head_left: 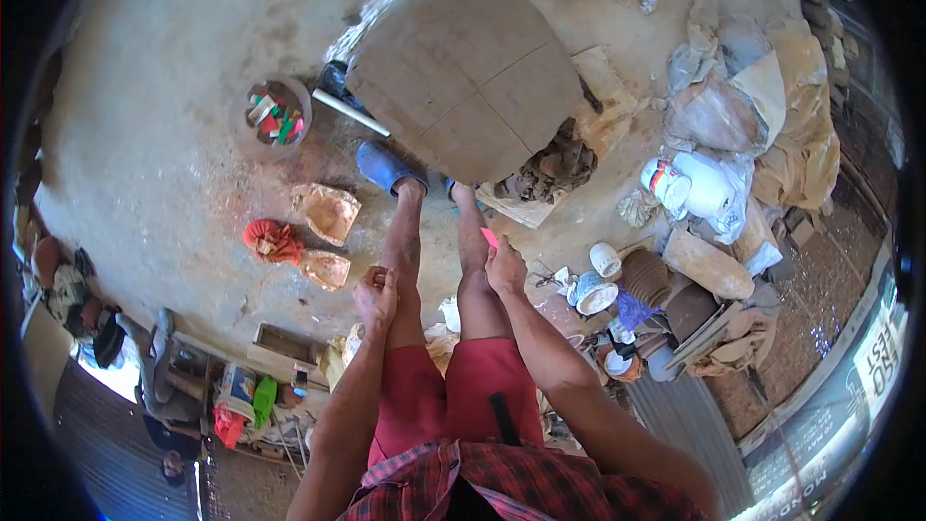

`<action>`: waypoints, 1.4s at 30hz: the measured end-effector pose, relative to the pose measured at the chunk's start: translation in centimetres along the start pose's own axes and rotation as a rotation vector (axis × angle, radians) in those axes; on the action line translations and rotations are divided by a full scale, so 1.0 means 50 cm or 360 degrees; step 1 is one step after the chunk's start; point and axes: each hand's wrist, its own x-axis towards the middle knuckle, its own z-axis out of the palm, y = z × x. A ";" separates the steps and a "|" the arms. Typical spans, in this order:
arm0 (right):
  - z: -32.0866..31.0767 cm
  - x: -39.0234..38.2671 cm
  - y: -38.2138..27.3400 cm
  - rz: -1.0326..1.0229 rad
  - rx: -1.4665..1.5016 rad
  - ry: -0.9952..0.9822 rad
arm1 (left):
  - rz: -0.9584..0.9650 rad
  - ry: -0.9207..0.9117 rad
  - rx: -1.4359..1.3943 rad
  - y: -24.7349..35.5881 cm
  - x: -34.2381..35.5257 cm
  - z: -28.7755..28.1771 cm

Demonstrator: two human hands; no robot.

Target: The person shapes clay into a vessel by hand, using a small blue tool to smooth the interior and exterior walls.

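My right hand [506,268] is closed around a small flat pink piece [490,237] whose end sticks out past the fingers, in front of my right knee. Over my left knee, my left hand [374,299] is curled with its fingertips together; whatever it may hold is hidden. Ahead of my feet lies a large flat grey-brown slab [453,58], which looks like clay, with straight crossing lines scored in it. A heap of dark clay scraps [552,169] sits at its near right edge. Beside its near left edge lies a white tube [350,113].
Left of the slab stands a round tub [238,125] with colourful pieces. Two hollow pale molds [328,212] and a red cloth [273,241] are on the floor nearer me. To the right are white buckets [709,183], plastic sheeting [716,111] and several pots [648,275].
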 end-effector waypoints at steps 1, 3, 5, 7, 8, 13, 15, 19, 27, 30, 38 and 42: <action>-0.003 0.001 -0.011 0.0003 0.0013 0.0021 | 0.0011 0.0009 0.0055 0.013 0.006 -0.005; -0.014 -0.002 -0.015 0.0014 0.0020 0.0012 | -0.0005 0.0008 0.0108 0.023 0.003 -0.005; -0.024 -0.013 -0.005 0.0021 0.0008 -0.0051 | -0.0060 -0.0005 0.0104 0.019 -0.015 -0.002; -0.025 -0.011 -0.005 -0.0018 0.0019 -0.0004 | -0.0069 0.0006 0.0153 0.044 -0.012 -0.004; -0.026 -0.008 -0.005 -0.0041 0.0021 0.0018 | -0.0076 0.0015 0.0174 0.056 -0.009 -0.004; -0.033 -0.012 -0.027 -0.0014 0.0009 0.0001 | -0.0104 0.0002 0.0110 0.041 -0.002 -0.015; -0.035 -0.010 -0.036 -0.0017 0.0002 -0.0014 | -0.0103 0.0011 0.0083 0.035 -0.002 -0.014; -0.031 -0.003 -0.054 -0.0065 -0.0013 0.0001 | -0.0104 0.0014 0.0025 0.017 0.000 -0.011; -0.058 0.070 -0.130 -0.0463 0.0120 0.0201 | -0.0123 0.0043 0.0064 0.031 -0.008 -0.006; -0.137 0.109 -0.243 -0.0568 0.0267 0.0230 | -0.0143 0.0095 0.0046 0.045 -0.021 -0.016; -0.291 0.264 -0.390 -0.0803 0.0508 0.0442 | -0.0023 0.0138 -0.0072 0.020 -0.024 0.006; -0.279 0.272 -0.368 -0.0811 0.0341 0.0462 | -0.0081 0.0170 -0.0097 0.025 -0.034 0.022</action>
